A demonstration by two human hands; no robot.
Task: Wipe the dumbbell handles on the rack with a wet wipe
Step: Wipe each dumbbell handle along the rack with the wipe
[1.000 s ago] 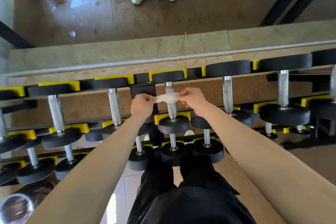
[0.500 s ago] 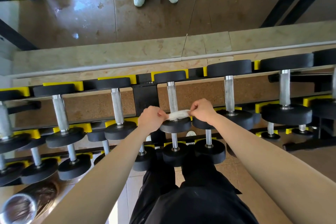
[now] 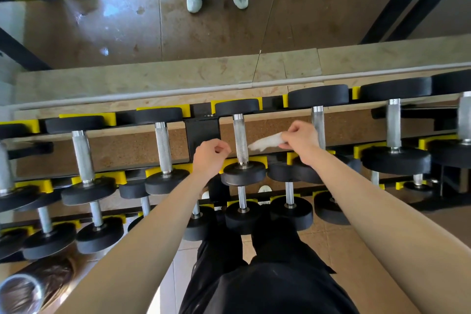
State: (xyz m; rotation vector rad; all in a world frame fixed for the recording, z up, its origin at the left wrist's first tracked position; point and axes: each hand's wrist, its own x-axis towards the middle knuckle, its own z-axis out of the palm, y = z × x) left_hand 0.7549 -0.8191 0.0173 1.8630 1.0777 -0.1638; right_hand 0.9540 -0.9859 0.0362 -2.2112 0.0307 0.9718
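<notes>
Wipe (image 3: pixel 265 144) hung from the right hand (image 3: pixel 300 139), pinched by one end between thumb and fingertips, its loose tail reaching toward the handle (image 3: pixel 240 140) and stopping just short of it. The left hand (image 3: pixel 210 158) sat on the other side of that bar, fingers curled in, gripping nothing I could see. So the cloth was off the steel, with the bar lying on the top tier of the rack (image 3: pixel 204 130) between the two hands. To my eye this was a reset between passes, either back onto this bar or over to the next handle (image 3: pixel 318 122) behind the right knuckles. Doing it well would mean looping the wipe round the bar, taking the free end in the left hand, pulling it taut and running it from head to head. That knurling looked likely to snag a bunched wipe, so it was better kept flat.
</notes>
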